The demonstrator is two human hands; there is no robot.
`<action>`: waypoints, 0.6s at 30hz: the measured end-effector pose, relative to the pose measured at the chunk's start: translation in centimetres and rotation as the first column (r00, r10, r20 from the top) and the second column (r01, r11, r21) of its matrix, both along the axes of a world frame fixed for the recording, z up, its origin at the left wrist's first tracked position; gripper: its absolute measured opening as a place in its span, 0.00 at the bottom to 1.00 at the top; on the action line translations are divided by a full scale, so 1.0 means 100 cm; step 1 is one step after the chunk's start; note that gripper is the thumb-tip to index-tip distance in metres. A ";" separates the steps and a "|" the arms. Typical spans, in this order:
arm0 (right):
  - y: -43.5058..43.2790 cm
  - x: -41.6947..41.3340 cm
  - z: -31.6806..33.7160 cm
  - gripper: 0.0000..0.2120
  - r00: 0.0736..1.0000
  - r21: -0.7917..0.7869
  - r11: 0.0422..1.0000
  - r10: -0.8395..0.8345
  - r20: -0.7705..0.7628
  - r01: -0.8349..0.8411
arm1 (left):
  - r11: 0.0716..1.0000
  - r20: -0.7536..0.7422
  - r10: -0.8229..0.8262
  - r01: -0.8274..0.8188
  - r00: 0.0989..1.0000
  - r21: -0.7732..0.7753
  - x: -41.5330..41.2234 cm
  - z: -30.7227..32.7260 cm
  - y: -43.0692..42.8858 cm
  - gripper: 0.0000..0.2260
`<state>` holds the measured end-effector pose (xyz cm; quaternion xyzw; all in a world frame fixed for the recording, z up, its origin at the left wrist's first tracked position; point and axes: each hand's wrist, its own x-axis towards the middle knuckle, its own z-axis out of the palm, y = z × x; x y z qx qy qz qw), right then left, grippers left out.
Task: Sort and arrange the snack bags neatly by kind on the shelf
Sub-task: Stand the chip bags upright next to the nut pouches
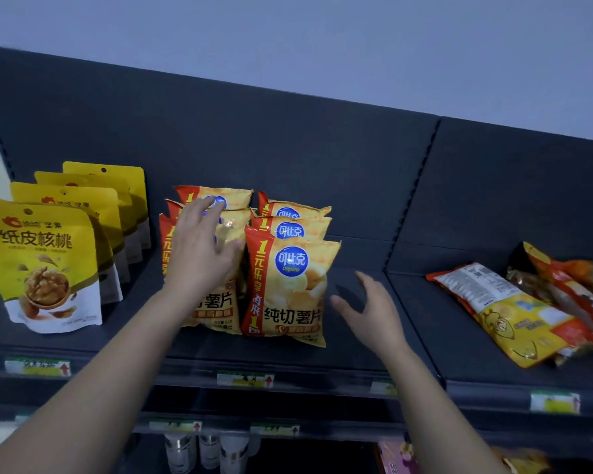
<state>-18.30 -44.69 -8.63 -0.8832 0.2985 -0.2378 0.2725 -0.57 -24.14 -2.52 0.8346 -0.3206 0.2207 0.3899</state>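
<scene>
Left hand (202, 251) lies flat, fingers spread, on the left row of chip bags (288, 285), which stand upright in two rows mid-shelf (356, 350). Right hand (370, 313) is open with loose fingers just right of the front chip bag, holding nothing. Walnut bags (48, 265) stand in a row at left; mixed bags (514, 313) lie piled at right.

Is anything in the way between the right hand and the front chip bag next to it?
No, nothing visible. Only bare dark shelf shows between the right hand and the front chip bag. The hand is open beside the bag, not touching it.
</scene>
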 end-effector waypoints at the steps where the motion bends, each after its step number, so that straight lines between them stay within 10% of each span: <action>1: -0.007 -0.006 0.003 0.34 0.999 -0.048 0.999 -0.025 -0.030 0.023 | 0.999 0.027 -0.014 0.013 1.000 0.037 -0.006 0.008 -0.010 0.28; 18: -0.180 -0.158 0.030 0.27 0.826 -0.388 0.906 -0.346 -0.445 0.170 | 0.793 0.126 -0.409 0.284 0.904 0.539 -0.148 -0.005 -0.235 0.27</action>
